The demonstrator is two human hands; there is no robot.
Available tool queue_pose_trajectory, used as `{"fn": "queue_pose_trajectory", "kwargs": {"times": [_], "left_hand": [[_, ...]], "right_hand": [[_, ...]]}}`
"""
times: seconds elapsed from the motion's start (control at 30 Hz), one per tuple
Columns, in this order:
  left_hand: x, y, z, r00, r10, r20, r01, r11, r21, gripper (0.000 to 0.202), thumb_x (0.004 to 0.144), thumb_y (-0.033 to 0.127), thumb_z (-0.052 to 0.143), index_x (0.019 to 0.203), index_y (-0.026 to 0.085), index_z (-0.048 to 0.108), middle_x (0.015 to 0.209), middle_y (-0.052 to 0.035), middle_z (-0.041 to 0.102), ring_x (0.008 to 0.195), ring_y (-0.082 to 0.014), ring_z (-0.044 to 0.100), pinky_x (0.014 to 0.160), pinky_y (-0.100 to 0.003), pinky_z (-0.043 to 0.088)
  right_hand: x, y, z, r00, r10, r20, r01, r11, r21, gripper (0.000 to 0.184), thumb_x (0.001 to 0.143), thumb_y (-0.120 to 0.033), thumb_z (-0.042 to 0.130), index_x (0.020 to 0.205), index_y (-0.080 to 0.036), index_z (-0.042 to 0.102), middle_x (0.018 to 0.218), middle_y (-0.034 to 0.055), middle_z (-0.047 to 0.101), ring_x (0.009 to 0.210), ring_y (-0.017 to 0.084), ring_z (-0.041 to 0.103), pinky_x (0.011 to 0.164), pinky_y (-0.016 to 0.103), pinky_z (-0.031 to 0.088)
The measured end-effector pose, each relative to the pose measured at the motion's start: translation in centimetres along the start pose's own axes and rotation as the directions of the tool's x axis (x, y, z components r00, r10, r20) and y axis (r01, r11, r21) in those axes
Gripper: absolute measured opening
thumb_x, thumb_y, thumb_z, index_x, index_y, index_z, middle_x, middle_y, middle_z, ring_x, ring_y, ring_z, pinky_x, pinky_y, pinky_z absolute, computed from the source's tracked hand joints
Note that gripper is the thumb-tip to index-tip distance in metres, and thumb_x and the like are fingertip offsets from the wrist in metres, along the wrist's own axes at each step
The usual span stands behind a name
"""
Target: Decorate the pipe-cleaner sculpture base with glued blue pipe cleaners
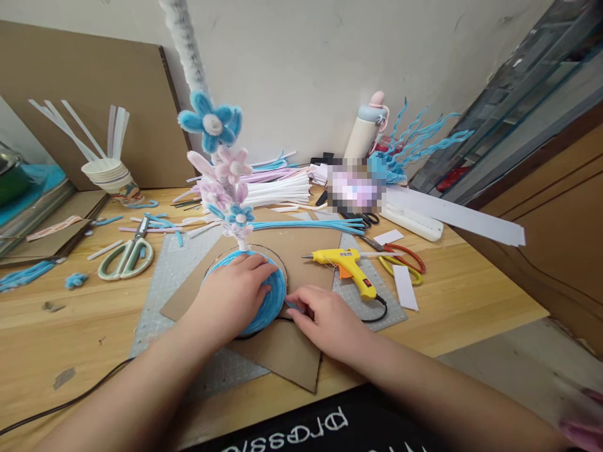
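A round blue pipe-cleaner coil [271,295] lies on a brown cardboard sheet [287,355]. From its far edge rises a stem of blue and pink pipe-cleaner flowers [221,163]. My left hand [235,292] lies flat on top of the coil, fingers stretched out and pressing down. My right hand [325,320] sits at the coil's right edge, fingertips pinched on the loose end of the blue pipe cleaner [292,306].
A yellow glue gun [348,267] lies right of the coil on a grey cutting mat [188,263]. Green scissors [127,257] lie at left, red-yellow scissors [400,257] at right. White and blue pipe cleaners [282,188], stacked cups [110,176] and a bottle [365,129] stand behind.
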State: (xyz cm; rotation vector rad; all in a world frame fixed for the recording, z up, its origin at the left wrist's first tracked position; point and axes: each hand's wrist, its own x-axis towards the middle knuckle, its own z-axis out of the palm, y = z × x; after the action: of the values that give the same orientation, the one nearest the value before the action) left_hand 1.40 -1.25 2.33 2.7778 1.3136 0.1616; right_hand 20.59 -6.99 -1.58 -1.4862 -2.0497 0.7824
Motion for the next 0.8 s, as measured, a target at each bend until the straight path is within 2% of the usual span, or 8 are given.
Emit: {"fn": "queue_pose_trajectory", "kwargs": {"times": [0.2, 0.33, 0.43, 0.57, 0.8], "left_hand": [[0.1, 0.1, -0.2, 1.0, -0.011, 0.011, 0.011, 1.0, -0.003, 0.027, 0.087, 0.018, 0.051, 0.11, 0.023, 0.064, 0.116, -0.0063, 0.064, 0.106, -0.0272, 0.06, 0.085, -0.041, 0.052], [0.0, 0.0, 0.0, 1.0, -0.006, 0.015, 0.006, 1.0, -0.009, 0.026, 0.087, 0.019, 0.051, 0.11, 0.023, 0.064, 0.117, -0.006, 0.064, 0.108, -0.0273, 0.059, 0.087, -0.041, 0.051], [-0.1, -0.1, 0.2, 1.0, -0.002, 0.005, 0.002, 1.0, -0.023, 0.024, 0.087, 0.026, 0.054, 0.11, 0.024, 0.063, 0.118, -0.0054, 0.064, 0.108, -0.0278, 0.058, 0.088, -0.042, 0.05], [0.0, 0.4, 0.4, 0.998, -0.06, -0.013, 0.06, 0.998, -0.027, 0.026, 0.085, 0.034, 0.057, 0.108, 0.023, 0.063, 0.115, -0.0055, 0.064, 0.107, -0.028, 0.057, 0.087, -0.042, 0.05], [0.3, 1.5, 0.3, 0.988, -0.157, 0.002, 0.157, 0.987, -0.028, 0.025, 0.08, 0.036, 0.059, 0.103, 0.025, 0.062, 0.111, -0.0035, 0.064, 0.106, -0.0274, 0.056, 0.085, -0.042, 0.05]], "right_hand": [[-0.2, 0.3, 0.1, 0.997, -0.052, -0.06, 0.049, 0.998, -0.04, 0.005, 0.084, -0.015, 0.059, 0.081, -0.019, 0.061, 0.079, 0.0002, 0.065, 0.076, 0.015, 0.057, 0.07, 0.029, 0.039], [-0.2, 0.2, 0.0, 0.996, -0.016, -0.088, 0.011, 0.998, -0.058, 0.011, 0.081, -0.013, 0.06, 0.073, -0.019, 0.057, 0.069, -0.0019, 0.061, 0.066, 0.014, 0.054, 0.066, 0.028, 0.036], [-0.1, 0.0, -0.1, 0.996, 0.011, -0.086, -0.014, 0.999, -0.043, 0.013, 0.079, -0.012, 0.061, 0.07, -0.019, 0.056, 0.066, -0.0023, 0.059, 0.065, 0.013, 0.053, 0.065, 0.027, 0.036], [-0.1, -0.1, -0.1, 0.996, 0.005, -0.084, -0.008, 1.0, -0.03, 0.014, 0.078, -0.011, 0.061, 0.069, -0.019, 0.055, 0.065, -0.0024, 0.058, 0.065, 0.013, 0.053, 0.064, 0.027, 0.036], [-0.2, 0.1, 0.3, 0.998, -0.012, -0.063, 0.01, 0.999, -0.034, 0.013, 0.078, -0.011, 0.062, 0.07, -0.019, 0.055, 0.065, -0.0026, 0.058, 0.066, 0.013, 0.052, 0.065, 0.027, 0.035]]}}
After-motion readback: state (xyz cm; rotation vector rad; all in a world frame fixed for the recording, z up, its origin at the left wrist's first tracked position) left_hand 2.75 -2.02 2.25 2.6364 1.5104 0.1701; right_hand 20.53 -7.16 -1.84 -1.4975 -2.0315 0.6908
